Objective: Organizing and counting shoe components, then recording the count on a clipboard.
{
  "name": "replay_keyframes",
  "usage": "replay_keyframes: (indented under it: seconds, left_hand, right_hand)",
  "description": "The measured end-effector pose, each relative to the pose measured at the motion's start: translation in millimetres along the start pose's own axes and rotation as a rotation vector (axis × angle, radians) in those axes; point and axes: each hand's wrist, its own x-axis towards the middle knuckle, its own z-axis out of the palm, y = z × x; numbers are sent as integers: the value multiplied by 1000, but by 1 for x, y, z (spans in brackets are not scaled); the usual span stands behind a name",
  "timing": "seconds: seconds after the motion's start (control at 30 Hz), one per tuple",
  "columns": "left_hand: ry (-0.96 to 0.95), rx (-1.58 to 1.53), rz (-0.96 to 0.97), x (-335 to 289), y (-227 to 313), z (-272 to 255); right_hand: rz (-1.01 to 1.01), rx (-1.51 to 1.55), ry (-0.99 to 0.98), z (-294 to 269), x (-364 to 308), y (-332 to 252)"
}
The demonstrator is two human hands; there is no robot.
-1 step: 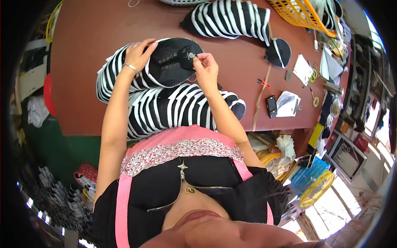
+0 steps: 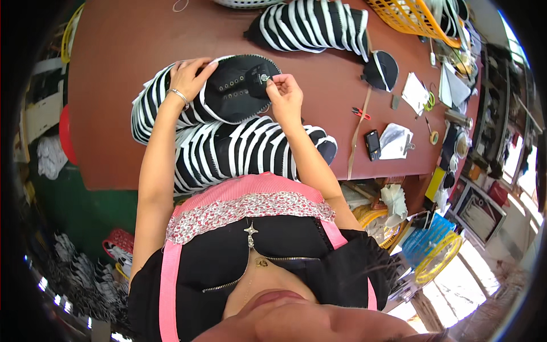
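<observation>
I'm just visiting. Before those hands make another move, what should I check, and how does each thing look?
1. Left hand at the left edge of the black, white-edged piece: ok.
2. Right hand with thumb and finger on the piece's black flap: ok.
3. Eyelets in view, not covered by a hand: ok.
4. Red-handled snips lying apart from both hands: ok.
5. Nearer striped row apart from the pink apron: cannot tell; they overlap in this view.
6. Stitching sound: cannot tell; too small.
</observation>
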Motion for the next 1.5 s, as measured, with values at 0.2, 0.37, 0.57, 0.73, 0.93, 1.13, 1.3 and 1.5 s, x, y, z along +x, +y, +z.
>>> replay_keyframes:
  seconds: [0.2,0.37,0.57,0.73,0.93,1.13,1.3,1.5]
  left_hand:
    - [52,346,349,-3,86,-3]
    - [-94,239,324,-9,111,16]
    - [211,349,171,-16,31,-16]
    - [126,319,-52,-33,-12,-35]
    - [245,334,21,-42,-14,-18]
    - [279,228,2,-39,-25,-14]
    - [255,189,-39,-33,-30,-10]
    - [275,204,19,-35,-32,-12]
  right_hand:
    - [-88,-272,197,-53,-4,-32]
    - [-205,-734,338,-185,23,-30]
    - [-455,-1269,665,-221,38,-9]
    - [-385,-732,-28,-34,29,24]
    - [-321,-854,-360,119,4,47]
    - [317,47,-190,66,15,61]
    - [515,359,-173,46,17,62]
    - [446,281,-170,56,11,55]
